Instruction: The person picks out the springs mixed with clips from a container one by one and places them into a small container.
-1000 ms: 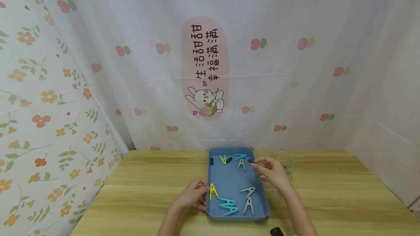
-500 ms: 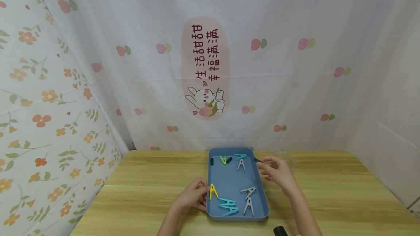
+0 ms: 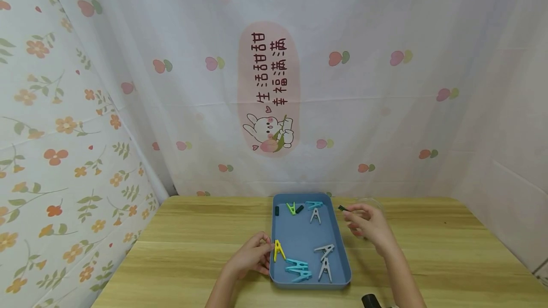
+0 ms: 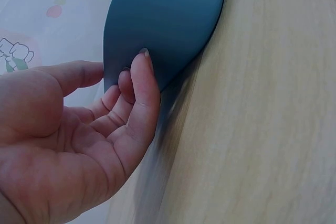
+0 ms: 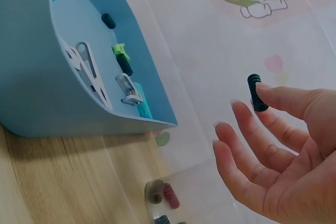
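Note:
My left hand (image 3: 253,255) grips the left wall of a blue tray (image 3: 341,251), thumb at the rim and fingers against the outside. Just beyond the tray's right edge, my right hand (image 3: 370,226) pinches a small dark green ridged cylinder (image 5: 256,93) between thumb and index finger, the other fingers loosely bent. Two similar dark green cylinders lie in the tray, one (image 3: 277,211) by the left wall, the other (image 3: 299,209) next to a lime clothespin (image 3: 291,208). A yellow clothespin (image 3: 278,250), several turquoise clothespins (image 3: 297,264) and grey clothespins (image 3: 324,270) also lie inside.
Behind my right hand is a clear round container (image 3: 376,203), mostly hidden; ridged brown and dark red cylinders (image 5: 170,196) show in it in the right wrist view. A black rounded object (image 3: 370,301) sits at the bottom edge. A patterned curtain (image 3: 364,108) hangs behind the wooden table (image 3: 192,251).
My right hand has moved right, from over the tray's right edge to outside it, still pinching the dark green cylinder. The left hand stays on the tray.

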Tool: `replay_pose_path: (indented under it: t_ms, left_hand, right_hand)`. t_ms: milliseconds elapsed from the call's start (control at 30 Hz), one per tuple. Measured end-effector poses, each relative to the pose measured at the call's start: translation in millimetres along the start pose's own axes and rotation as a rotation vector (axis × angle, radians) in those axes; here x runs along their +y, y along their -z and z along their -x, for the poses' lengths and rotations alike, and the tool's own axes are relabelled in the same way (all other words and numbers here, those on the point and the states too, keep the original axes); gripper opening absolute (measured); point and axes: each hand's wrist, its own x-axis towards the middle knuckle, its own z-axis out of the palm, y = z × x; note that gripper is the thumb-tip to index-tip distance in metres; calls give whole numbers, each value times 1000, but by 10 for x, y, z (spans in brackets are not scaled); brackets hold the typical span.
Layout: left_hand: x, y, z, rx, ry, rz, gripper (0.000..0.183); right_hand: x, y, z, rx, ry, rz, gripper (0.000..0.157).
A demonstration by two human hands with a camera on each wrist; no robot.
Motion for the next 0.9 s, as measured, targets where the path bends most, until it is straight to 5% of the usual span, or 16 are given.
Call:
replay_pose_path:
  t_ms: [900]
  left_hand:
    - [3, -9, 7, 2, 2, -5, 10]
  right_hand:
    - [55, 260, 1, 58, -57, 49, 40]
